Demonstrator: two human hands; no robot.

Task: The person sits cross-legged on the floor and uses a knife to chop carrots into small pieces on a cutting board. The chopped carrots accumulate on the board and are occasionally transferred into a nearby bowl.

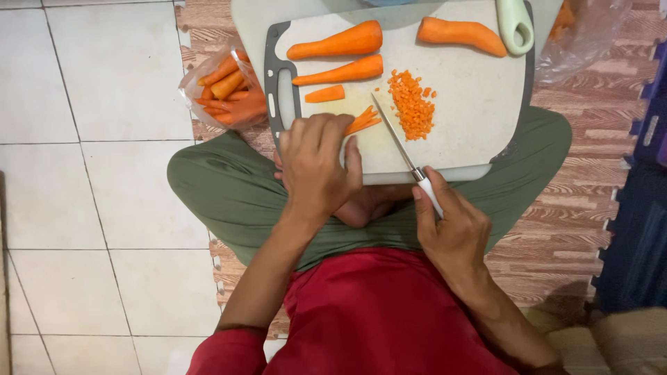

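Orange carrot sticks (363, 120) under left hand (316, 167), right hand (451, 229) gripping knife (399, 142).

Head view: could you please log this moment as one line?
left hand: pinning thin orange carrot sticks | right hand: holding white-handled knife | white plastic cutting board: diced carrot pile

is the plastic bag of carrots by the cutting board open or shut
Open: the plastic bag gapes at its mouth, with carrot pieces poking out.
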